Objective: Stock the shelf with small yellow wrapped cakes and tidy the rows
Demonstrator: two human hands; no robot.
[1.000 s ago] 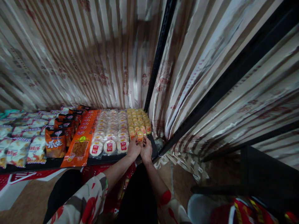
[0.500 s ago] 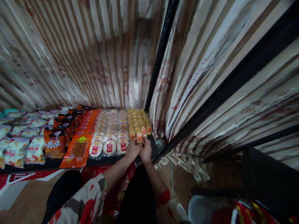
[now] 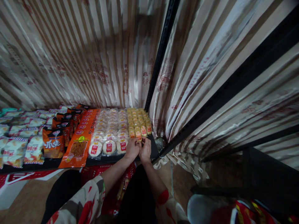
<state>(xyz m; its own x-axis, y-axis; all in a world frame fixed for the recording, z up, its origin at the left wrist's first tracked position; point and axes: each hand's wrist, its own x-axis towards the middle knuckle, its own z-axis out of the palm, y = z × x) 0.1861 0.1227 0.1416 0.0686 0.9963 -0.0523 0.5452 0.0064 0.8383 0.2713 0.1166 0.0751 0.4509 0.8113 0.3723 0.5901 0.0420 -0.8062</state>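
Both my hands are together at the front of a block of small yellow wrapped snack packets [image 3: 143,130] on the shelf's right end. My left hand [image 3: 132,149] and my right hand [image 3: 145,150] have their fingers closed at the lower end of one yellow snack packet [image 3: 138,133] in the front row. The fingertips partly hide its bottom edge. Left of the block, next to my left hand, stand columns of round white crackers [image 3: 109,147] in clear wrappers with red labels.
The black shelf [image 3: 102,161] also holds a flat orange snack bag [image 3: 78,146], upright orange-and-black bags [image 3: 53,143] and white snack bags [image 3: 15,151]. A black metal post [image 3: 161,56] and pleated curtains [image 3: 112,62] stand behind. A red basket [image 3: 112,199] sits below, between my legs.
The yellow packet at my fingertips has shifted slightly away and left, into line with the front row. My hands stay close together at its near end.
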